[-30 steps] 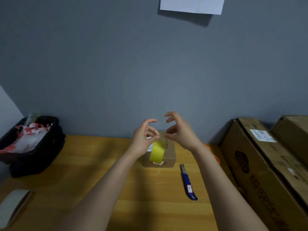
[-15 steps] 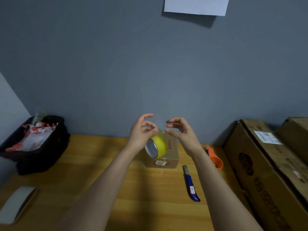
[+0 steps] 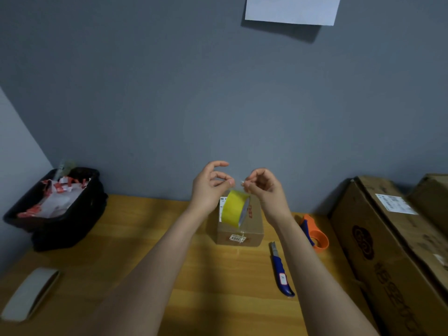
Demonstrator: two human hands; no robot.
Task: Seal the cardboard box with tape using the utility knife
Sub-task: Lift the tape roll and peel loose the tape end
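Both hands pinched shut: left hand (image 3: pixel 209 184) holds tape roll (image 3: pixel 235 210), right hand (image 3: pixel 263 187) its end; box (image 3: pixel 252 230) directly below, knife (image 3: pixel 281 272) nearer right.

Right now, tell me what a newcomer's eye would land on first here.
The yellow tape roll draws the eye first, hanging in mid-air between the left hand and right hand above the small box at the table's back. Next come the blue knife lying right of the box and the orange dispenser beyond it.
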